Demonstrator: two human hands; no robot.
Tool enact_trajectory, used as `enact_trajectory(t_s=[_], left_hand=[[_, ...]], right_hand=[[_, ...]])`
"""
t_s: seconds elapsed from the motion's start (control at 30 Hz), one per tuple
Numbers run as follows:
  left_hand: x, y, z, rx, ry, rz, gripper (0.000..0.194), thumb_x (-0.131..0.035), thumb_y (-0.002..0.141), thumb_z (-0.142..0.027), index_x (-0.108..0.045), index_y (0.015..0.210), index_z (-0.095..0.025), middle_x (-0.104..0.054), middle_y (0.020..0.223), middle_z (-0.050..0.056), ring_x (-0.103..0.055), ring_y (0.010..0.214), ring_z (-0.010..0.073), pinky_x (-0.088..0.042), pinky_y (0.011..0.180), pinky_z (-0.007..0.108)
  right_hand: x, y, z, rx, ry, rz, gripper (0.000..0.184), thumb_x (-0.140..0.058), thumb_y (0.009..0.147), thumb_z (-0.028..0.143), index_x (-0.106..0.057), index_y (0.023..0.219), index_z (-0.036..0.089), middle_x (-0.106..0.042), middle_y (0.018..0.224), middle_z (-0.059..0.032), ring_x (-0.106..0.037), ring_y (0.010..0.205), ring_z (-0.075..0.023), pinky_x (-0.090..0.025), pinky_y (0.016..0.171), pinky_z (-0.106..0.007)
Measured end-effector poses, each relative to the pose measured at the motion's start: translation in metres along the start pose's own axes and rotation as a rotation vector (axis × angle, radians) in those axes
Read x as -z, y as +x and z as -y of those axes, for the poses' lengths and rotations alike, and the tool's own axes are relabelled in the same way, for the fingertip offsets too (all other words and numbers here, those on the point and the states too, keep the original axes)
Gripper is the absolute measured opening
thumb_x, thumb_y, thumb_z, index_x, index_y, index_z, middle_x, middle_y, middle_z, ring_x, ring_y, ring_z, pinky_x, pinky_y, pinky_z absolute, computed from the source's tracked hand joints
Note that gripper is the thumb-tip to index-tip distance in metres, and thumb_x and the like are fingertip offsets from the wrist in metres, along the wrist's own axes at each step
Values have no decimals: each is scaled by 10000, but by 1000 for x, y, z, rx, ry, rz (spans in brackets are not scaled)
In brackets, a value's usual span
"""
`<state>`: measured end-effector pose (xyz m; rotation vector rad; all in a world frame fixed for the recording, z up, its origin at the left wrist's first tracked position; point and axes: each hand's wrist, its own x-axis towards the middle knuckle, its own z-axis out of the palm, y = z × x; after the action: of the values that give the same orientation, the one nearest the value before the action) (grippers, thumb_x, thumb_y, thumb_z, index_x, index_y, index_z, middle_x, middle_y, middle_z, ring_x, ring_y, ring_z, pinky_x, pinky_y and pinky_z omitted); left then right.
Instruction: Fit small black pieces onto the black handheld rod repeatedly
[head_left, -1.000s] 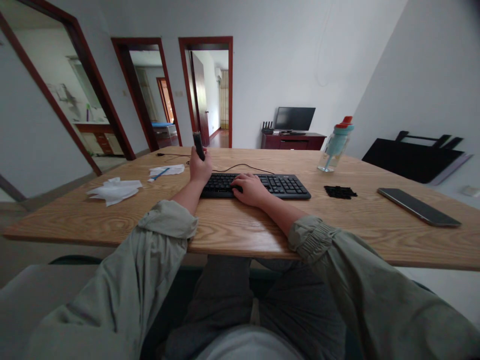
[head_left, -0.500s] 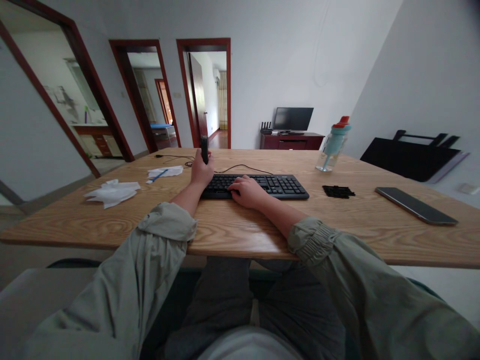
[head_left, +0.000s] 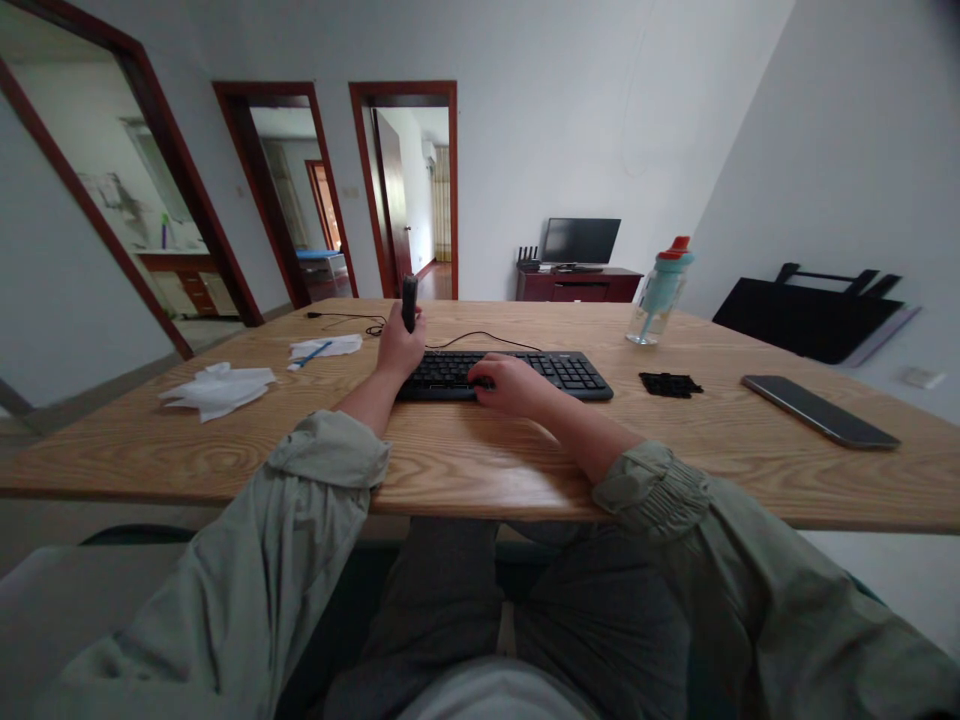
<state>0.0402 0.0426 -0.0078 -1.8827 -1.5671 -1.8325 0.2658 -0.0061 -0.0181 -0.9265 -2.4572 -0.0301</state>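
On the table lies a black keyboard point(head_left: 581, 374), and both hands are at it. My left hand point(head_left: 401, 345) is closed round a slim black upright object point(head_left: 409, 300) whose kind I cannot make out; the wrist is by the keyboard's left end. Over the keyboard's middle front edge my right hand point(head_left: 510, 382) has its fingers curled together, touching the keys or just above them. What its fingertips hold, if anything, is hidden. To the right of the keyboard is a small flat cluster of black pieces point(head_left: 670, 385).
A clear bottle with a red and teal lid point(head_left: 660, 295) stands at the back right, and a dark flat tablet-like device point(head_left: 817, 410) lies on the right. White tissues point(head_left: 217, 390) and a blue stick-like tool point(head_left: 311, 355) are left. A cable point(head_left: 480, 335) runs behind the keyboard.
My right hand has shifted slightly right along the keyboard, and its fingers are more curled in. My left hand still holds the black object upright. The view has turned slightly.
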Motion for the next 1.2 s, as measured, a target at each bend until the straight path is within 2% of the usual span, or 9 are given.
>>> enact_trajectory(t_s=[0.1, 0.2, 0.33, 0.43, 0.53, 0.63, 0.8, 0.97, 1.2], left_hand=[[2, 1, -1, -3, -3, 21, 117, -574, 858, -273, -577, 959, -213, -622, 811, 18, -600, 776, 173, -464, 753, 291], [2, 2, -1, -14, -2, 53, 147, -562, 857, -268, -601, 991, -225, -638, 827, 18, -599, 767, 167, -466, 745, 285], [1, 2, 0, -25, 3, 66, 229, -554, 851, -258, -618, 1068, -226, -661, 878, 31, -618, 815, 175, -477, 768, 285], [0, 1, 0, -36, 12, 80, 268, -550, 851, -261, -612, 1108, -219, -672, 915, 43, -632, 859, 191, -481, 784, 293], [-2, 0, 1, -31, 29, 99, 262, -543, 855, -271, -607, 1103, -215, -678, 928, 52, -635, 872, 204, -480, 791, 309], [-3, -1, 3, -20, 47, 110, 233, -544, 852, -281, -608, 1067, -220, -672, 903, 47, -630, 849, 207, -477, 787, 318], [-3, 0, 6, -18, 45, 104, 199, -549, 844, -289, -603, 1021, -216, -667, 895, 47, -616, 821, 196, -471, 777, 310], [-1, 1, 5, 3, 51, 101, 179, -547, 838, -285, -592, 993, -207, -660, 889, 50, -616, 815, 199, -475, 773, 312], [-3, 1, 5, -23, 75, 126, 190, -523, 844, -289, -594, 997, -201, -673, 890, 59, -635, 850, 218, -478, 796, 329]], right_hand=[[29, -26, -23, -130, 8, -151, 252, -630, 782, 211, -753, 997, 163, -706, 925, -79, -641, 808, -178, -486, 763, -277], [65, -75, -66, -326, -40, -287, 231, -623, 804, 302, -761, 938, 174, -710, 883, -75, -641, 753, -177, -485, 722, -289], [111, -155, -127, -782, -130, -357, 264, -659, 771, 344, -753, 947, 171, -719, 784, -83, -647, 666, -197, -475, 657, -310], [132, -205, -159, -955, -232, -340, 257, -680, 771, 352, -745, 959, 189, -728, 788, -115, -656, 680, -215, -458, 655, -327], [136, -235, -180, -1068, -264, -230, 190, -702, 761, 347, -728, 895, 215, -742, 864, -104, -659, 731, -230, -456, 697, -343], [130, -243, -188, -1122, -256, -101, 196, -694, 774, 368, -739, 889, 215, -741, 879, -94, -653, 755, -237, -450, 718, -345], [127, -234, -187, -1084, -293, -1, 262, -628, 828, 339, -780, 988, 197, -739, 889, -117, -645, 766, -230, -438, 725, -331], [129, -237, -184, -1148, -241, 1, 374, -584, 851, 294, -739, 1168, 170, -728, 782, -105, -607, 608, -202, -426, 644, -319], [125, -234, -192, -1098, -298, 76, 359, -563, 864, 353, -761, 1113, 186, -736, 883, -116, -644, 745, -221, -440, 698, -304]])
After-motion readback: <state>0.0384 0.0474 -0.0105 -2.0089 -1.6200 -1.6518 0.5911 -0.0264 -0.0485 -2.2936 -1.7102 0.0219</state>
